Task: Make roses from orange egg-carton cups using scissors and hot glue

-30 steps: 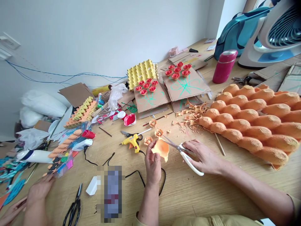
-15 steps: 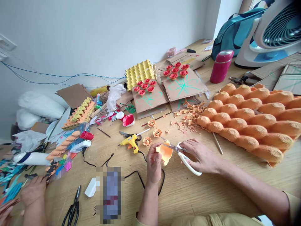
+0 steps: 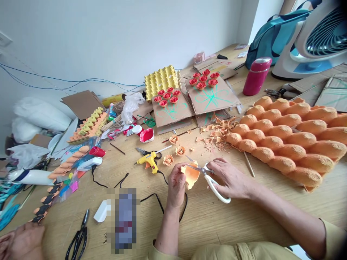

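Note:
Between the thumb and fingers of my left hand (image 3: 176,184) is a pale orange egg-carton cup (image 3: 192,177) with a ragged rim. My right hand (image 3: 230,177) grips white-handled scissors (image 3: 219,189), its fingers in the loops. The blades are parted at the cup's upper edge, one of them showing above the rim. Just beyond my left hand lie several orange paper roses, the closest being this rose (image 3: 180,150). A yellow glue gun (image 3: 149,161) rests left of them, over a pair of dark-handled scissors.
A large orange egg tray (image 3: 287,141) fills the right, with orange scraps (image 3: 214,135) beside it. Red roses stand on cardboard (image 3: 217,97) at the back. Black scissors (image 3: 78,238) lie front left, near another person's hand (image 3: 25,240). A pink flask (image 3: 256,76) stands back right.
The scissor blades have opened wider at the cup's rim. The other person's hand at far left has drawn down towards the corner. My view has shifted slightly.

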`<control>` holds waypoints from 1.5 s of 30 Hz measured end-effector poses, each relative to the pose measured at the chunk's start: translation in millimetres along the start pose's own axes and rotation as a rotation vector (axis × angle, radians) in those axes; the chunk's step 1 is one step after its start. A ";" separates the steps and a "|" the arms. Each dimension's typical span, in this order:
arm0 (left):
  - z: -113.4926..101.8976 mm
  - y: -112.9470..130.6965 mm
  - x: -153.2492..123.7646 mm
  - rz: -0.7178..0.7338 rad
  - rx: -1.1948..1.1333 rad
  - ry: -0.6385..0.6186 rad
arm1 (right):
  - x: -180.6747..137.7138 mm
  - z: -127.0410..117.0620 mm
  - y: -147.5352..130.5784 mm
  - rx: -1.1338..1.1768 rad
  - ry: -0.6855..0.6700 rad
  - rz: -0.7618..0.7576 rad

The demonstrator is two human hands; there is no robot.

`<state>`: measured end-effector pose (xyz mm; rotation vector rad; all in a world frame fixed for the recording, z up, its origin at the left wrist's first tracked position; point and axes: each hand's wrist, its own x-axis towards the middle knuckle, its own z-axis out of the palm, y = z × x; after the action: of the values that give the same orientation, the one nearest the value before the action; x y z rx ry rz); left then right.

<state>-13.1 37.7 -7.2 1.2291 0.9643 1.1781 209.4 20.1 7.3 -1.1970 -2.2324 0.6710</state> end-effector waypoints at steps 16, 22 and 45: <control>9.1 10.4 0.7 -0.095 -0.172 0.030 | -3.0 -1.4 -5.0 0.051 -0.011 0.032; 8.0 9.1 -1.0 -0.115 -0.195 0.078 | -3.1 3.0 -3.7 0.036 -0.002 0.058; 4.6 -0.5 -3.8 0.081 0.103 -0.074 | -2.5 5.7 2.5 -0.050 0.016 0.090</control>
<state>-9.1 33.2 -7.4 1.3955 0.9374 1.1493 208.4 18.2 0.9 -1.3299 -2.2049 0.6416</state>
